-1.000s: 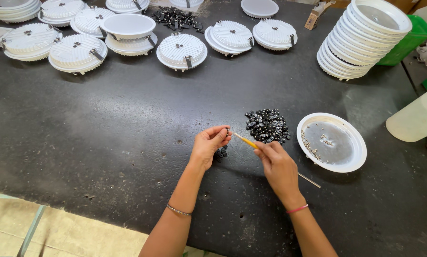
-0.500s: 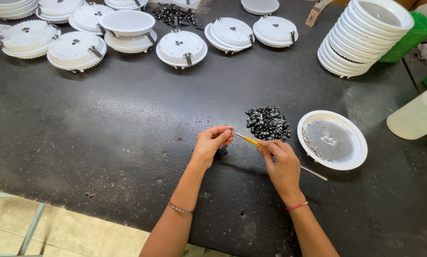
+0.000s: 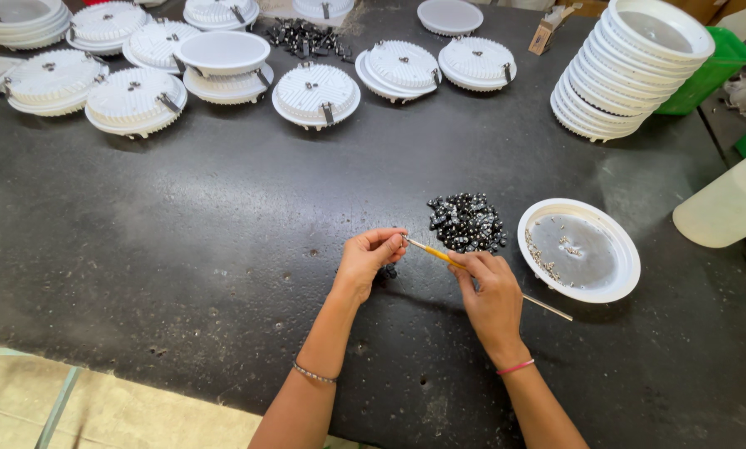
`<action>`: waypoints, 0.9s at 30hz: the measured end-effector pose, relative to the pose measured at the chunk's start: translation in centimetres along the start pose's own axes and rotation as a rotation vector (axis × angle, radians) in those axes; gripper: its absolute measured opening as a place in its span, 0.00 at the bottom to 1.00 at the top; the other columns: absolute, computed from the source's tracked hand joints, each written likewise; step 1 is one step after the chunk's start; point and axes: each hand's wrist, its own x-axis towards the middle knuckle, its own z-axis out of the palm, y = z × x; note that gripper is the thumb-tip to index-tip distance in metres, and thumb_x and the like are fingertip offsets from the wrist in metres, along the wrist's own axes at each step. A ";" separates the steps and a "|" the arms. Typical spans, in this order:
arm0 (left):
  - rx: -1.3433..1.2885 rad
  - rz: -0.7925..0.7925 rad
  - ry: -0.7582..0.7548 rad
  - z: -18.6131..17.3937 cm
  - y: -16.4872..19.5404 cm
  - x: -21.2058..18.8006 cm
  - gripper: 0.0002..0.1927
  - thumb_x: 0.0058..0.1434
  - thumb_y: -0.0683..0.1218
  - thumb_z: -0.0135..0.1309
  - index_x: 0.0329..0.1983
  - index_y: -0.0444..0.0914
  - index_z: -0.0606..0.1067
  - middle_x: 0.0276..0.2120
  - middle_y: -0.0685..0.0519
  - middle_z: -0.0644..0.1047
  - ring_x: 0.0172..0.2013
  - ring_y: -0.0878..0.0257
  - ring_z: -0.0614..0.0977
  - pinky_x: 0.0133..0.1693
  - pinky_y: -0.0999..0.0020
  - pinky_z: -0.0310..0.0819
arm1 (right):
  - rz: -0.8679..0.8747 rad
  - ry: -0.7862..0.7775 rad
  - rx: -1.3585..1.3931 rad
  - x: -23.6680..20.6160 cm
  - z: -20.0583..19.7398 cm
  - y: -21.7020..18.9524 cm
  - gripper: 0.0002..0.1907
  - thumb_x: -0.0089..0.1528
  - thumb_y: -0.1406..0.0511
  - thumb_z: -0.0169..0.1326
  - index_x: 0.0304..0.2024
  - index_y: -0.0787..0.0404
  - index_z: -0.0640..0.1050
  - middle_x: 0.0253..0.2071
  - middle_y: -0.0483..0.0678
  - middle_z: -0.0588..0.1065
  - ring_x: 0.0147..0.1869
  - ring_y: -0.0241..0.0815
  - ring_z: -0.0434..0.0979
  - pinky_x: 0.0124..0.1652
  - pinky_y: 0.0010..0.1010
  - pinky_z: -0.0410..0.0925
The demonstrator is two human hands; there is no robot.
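While right hand (image 3: 491,287) grips yellow tool (image 3: 439,254), bead pile (image 3: 466,222), white dish (image 3: 579,249) beside

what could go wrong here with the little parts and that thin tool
The left hand pinches a tiny part against the tool held by the right hand; it could slip and vanish on the dark table. The loose pile lies just past the hands and might scatter if nudged.

Both forearms are bare, with no sleeves in view. The left hand (image 3: 371,259) has a thin beaded bracelet at the wrist; the right hand (image 3: 494,295) has a narrow pink band at its wrist
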 end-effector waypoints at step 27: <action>0.066 -0.003 0.021 0.3 0.1 -0.3 0.13 0.62 0.43 0.61 0.48 0.33 0.82 0.36 0.50 0.84 0.36 0.66 0.84 0.41 0.73 0.81 | 0.003 0.039 0.006 -0.4 0.4 0.2 0.09 0.59 0.65 0.63 0.42 0.55 0.84 0.38 0.43 0.79 0.40 0.45 0.77 0.39 0.36 0.69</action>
